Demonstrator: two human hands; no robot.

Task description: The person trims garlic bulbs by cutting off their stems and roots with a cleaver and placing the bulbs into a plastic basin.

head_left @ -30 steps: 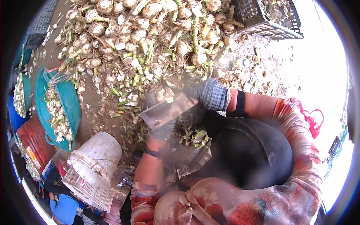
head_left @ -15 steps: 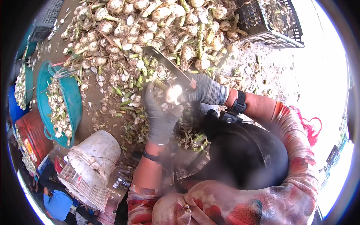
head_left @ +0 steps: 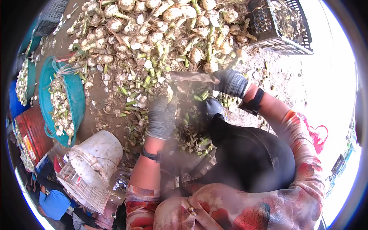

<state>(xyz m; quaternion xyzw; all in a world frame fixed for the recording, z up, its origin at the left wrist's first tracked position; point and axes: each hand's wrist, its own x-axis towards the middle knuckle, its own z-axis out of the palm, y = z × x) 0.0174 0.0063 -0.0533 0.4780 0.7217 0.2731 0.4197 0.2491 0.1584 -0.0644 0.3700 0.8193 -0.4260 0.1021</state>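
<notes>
My left hand (head_left: 162, 117), in a grey knitted glove, is closed near the middle of the view. A pale stalk piece (head_left: 170, 94) sticks up at its fingertips; whether a bulb is attached is hidden. Farther right, my right hand (head_left: 233, 82), also gloved, grips a knife by its handle end. The wide, stained knife blade (head_left: 193, 77) points left, above and apart from my left hand. Beyond the blade lies a big heap of whitish bulbs (head_left: 153, 36) with roots and green stalks. Cut green stalk bits and loose scales (head_left: 134, 97) litter the ground beneath my hands.
At left stands a teal basin (head_left: 78, 103) holding pale scales. Nearer are a dirty white bucket (head_left: 101, 153), a white plastic basket (head_left: 82, 188) and a red tub (head_left: 34, 134). A black crate (head_left: 264, 23) stands at upper right. Another person in blue (head_left: 55, 203) is at lower left.
My right hand has moved right, away from my left, and the knife has turned from slanting to nearly level. The white bulb between my hands no longer shows there.
</notes>
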